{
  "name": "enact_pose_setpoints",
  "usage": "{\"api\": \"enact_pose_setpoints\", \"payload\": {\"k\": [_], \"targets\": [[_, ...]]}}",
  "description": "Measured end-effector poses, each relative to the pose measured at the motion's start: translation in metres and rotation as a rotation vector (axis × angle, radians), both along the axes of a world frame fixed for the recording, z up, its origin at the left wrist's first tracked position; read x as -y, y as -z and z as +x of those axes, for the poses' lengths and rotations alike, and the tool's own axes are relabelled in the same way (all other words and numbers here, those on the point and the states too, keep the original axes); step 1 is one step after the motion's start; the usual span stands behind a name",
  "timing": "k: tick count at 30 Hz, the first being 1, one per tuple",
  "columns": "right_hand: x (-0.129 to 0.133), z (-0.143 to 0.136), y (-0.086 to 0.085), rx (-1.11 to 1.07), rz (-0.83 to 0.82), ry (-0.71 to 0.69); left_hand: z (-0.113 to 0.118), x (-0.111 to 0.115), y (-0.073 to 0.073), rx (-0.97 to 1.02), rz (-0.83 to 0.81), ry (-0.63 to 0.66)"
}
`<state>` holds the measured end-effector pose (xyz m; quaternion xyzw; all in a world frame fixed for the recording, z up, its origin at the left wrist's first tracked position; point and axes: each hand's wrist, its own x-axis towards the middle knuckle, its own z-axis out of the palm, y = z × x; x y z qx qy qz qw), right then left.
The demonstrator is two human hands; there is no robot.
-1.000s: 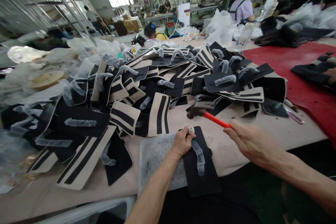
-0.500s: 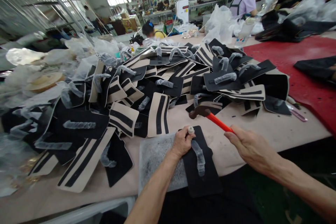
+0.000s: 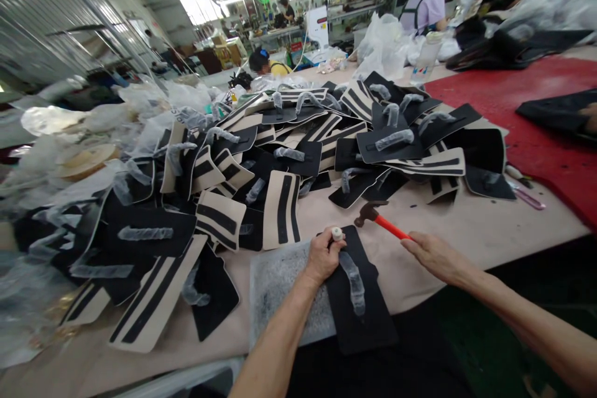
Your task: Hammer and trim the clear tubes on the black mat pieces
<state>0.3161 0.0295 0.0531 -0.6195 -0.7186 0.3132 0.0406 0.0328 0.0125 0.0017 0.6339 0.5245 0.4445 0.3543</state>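
The left hand (image 3: 323, 256) grips a small white-topped tool (image 3: 337, 234), upright at the top end of a black panel (image 3: 361, 298) with a plastic-wrapped handle (image 3: 353, 283). The panel lies partly over a scuffed pale board (image 3: 289, 295), at the near edge of the table (image 3: 326, 211). The right hand (image 3: 433, 255) is closed around the red grip of a hammer (image 3: 385, 222), its head raised just beside the tool, apart from it. Beyond lies a heap of similar panels (image 3: 282, 208).

Head-worn view, forward and down.
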Motion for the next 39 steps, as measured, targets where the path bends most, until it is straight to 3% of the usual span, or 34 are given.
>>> {"api": "enact_pose_setpoints", "payload": {"k": [2,4,7,9,11,16,21,23,26,27,29,31,34,37,39], "targets": [[0.0,0.0,0.019,0.136,0.084,0.021,0.001,0.0,-0.001,0.014,-0.006,-0.011],[0.006,-0.01,0.026,0.203,0.289,0.002,0.001,0.001,-0.002,0.027,-0.005,-0.027],[0.022,-0.045,0.02,-0.054,0.494,-0.223,0.001,0.0,-0.002,0.051,-0.024,-0.046],[0.032,-0.073,0.019,-0.292,0.454,-0.446,0.001,0.0,-0.001,0.065,-0.053,-0.057],[0.038,-0.098,0.027,-0.379,0.41,-0.556,0.002,-0.001,-0.001,0.067,-0.076,-0.077],[0.041,-0.124,0.057,-0.235,0.438,-0.464,0.02,-0.004,-0.006,0.062,-0.069,-0.293],[0.04,-0.124,0.059,-0.253,0.418,-0.437,0.034,0.0,-0.017,0.14,-0.068,-0.47],[0.04,-0.124,0.056,-0.263,0.389,-0.423,0.03,0.002,-0.032,0.13,-0.054,-0.332],[0.038,-0.123,0.052,-0.277,0.358,-0.417,0.014,-0.003,-0.065,0.095,-0.014,0.101],[0.038,-0.123,0.05,-0.291,0.356,-0.428,0.006,-0.007,-0.075,0.147,0.006,0.133],[0.039,-0.122,0.048,-0.353,0.365,-0.441,-0.01,-0.014,-0.086,0.261,0.072,-0.004],[0.041,-0.12,0.048,-0.455,0.385,-0.435,-0.026,-0.015,-0.079,0.292,0.081,-0.164],[0.04,-0.113,0.042,-0.521,0.458,-0.315,-0.042,0.002,-0.04,0.271,-0.025,-0.298],[0.029,-0.103,0.019,-0.422,0.547,-0.021,-0.044,0.032,-0.002,0.307,-0.069,-0.477],[0.01,-0.104,-0.006,-0.298,0.575,0.177,-0.041,0.045,0.009,0.257,-0.067,-0.544]]}}
